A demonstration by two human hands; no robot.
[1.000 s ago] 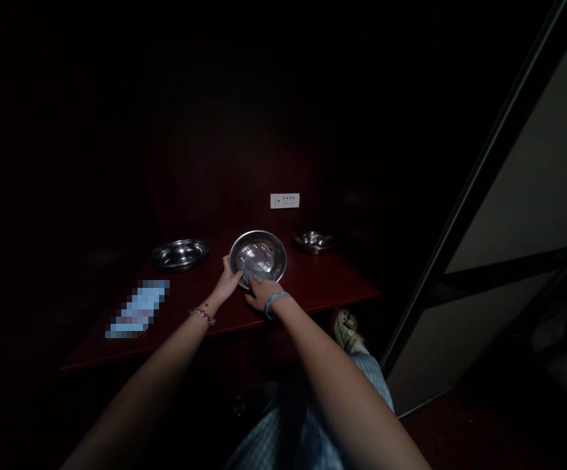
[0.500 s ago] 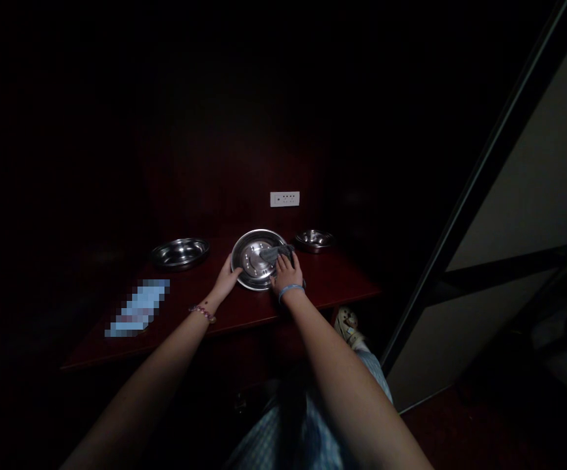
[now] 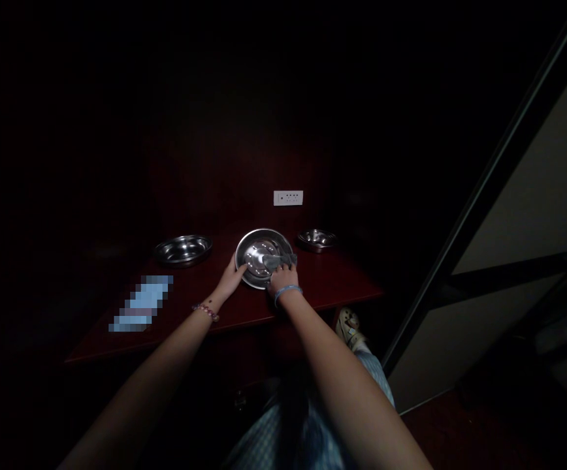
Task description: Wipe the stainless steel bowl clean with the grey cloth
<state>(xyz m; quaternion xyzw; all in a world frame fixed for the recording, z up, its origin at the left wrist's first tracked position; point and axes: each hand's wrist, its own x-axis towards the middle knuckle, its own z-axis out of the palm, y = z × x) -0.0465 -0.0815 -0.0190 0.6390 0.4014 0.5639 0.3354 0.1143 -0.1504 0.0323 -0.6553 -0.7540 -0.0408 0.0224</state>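
Note:
A round stainless steel plate (image 3: 255,253) with a raised rim is tilted up toward me over the dark red tabletop (image 3: 244,313). My left hand (image 3: 230,277) grips its left edge, thumb over the rim. On the plate's right side lies a grey cloth (image 3: 278,261). My right hand (image 3: 283,279) closes on this cloth and presses it against the inside of the plate, near the lower right rim. The fingertips of my right hand are partly hidden by the cloth.
Steel dishes (image 3: 183,250) stand at the back left, and smaller steel bowls (image 3: 317,239) at the back right. A blurred-out bluish item (image 3: 141,303) lies at the left. A white socket panel (image 3: 288,198) is on the wall. My shoe (image 3: 348,324) shows beyond the table's front edge.
My right hand has shifted slightly lower on the plate and its fingers have curled in, bunching the cloth. My left hand keeps its hold. The view has moved a little.

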